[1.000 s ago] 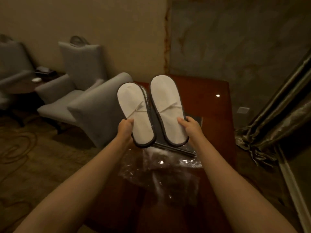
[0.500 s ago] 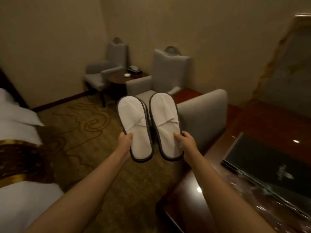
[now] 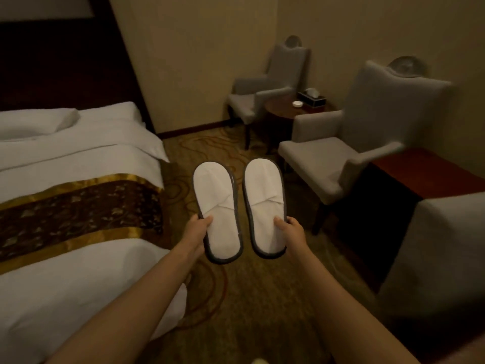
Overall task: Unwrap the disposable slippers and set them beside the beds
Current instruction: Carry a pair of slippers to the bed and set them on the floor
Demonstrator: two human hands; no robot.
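Note:
Two white disposable slippers with dark grey trim are held flat in the air over the carpet, side by side with a small gap. My left hand [image 3: 197,233] grips the left slipper [image 3: 216,208] at its outer edge near the heel. My right hand [image 3: 292,231] grips the right slipper [image 3: 263,203] the same way. No wrapping is on them. The bed [image 3: 78,164], white with a brown and gold runner, lies to the left of the slippers.
Patterned carpet [image 3: 244,306] runs between the bed and the seating. A grey armchair [image 3: 349,153] stands to the right, a second one [image 3: 265,98] farther back, with a round side table [image 3: 288,111] between them. A red-brown desk [image 3: 420,174] and another grey chair back [image 3: 441,248] are at far right.
My view has swung left from the desk toward the bed. Both hands kept their hold on the slippers, which now hang over the carpet beside the bed, slightly farther apart.

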